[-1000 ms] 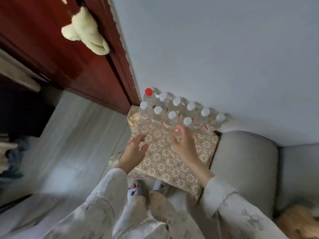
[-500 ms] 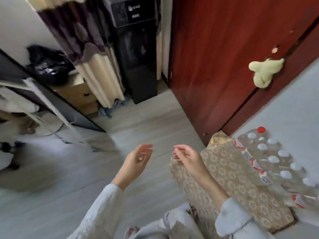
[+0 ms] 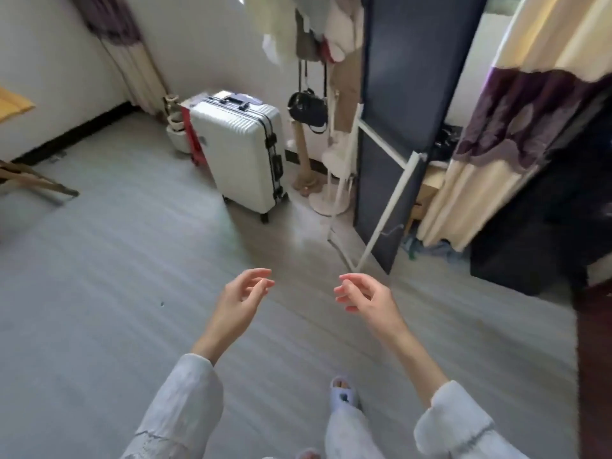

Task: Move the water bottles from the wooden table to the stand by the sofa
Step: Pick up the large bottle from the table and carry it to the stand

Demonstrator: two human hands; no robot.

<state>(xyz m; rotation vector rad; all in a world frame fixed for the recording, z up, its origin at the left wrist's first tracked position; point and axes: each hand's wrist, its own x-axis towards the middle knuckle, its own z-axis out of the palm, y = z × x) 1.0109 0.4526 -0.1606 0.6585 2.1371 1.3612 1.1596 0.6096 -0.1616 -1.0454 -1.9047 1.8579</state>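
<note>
My left hand [image 3: 243, 294] and my right hand [image 3: 362, 294] hang in front of me over the grey floor, about a forearm apart. Both are empty, with fingers loosely curled. No water bottle, stand or sofa is in this view. At the far left edge, a wooden leg frame [image 3: 36, 183] and a yellow corner [image 3: 13, 102] show; I cannot tell whether they belong to the wooden table.
A white suitcase [image 3: 240, 149] stands ahead on the floor. Right of it are a coat rack with a black bag [image 3: 308, 109], a leaning dark panel on a white frame [image 3: 397, 134] and a curtain [image 3: 516, 134]. Open floor lies ahead to the left.
The view has swung left, away from the stand with its bottles and the red door, to the room with the suitcase. Both hands stay empty and have drifted apart.
</note>
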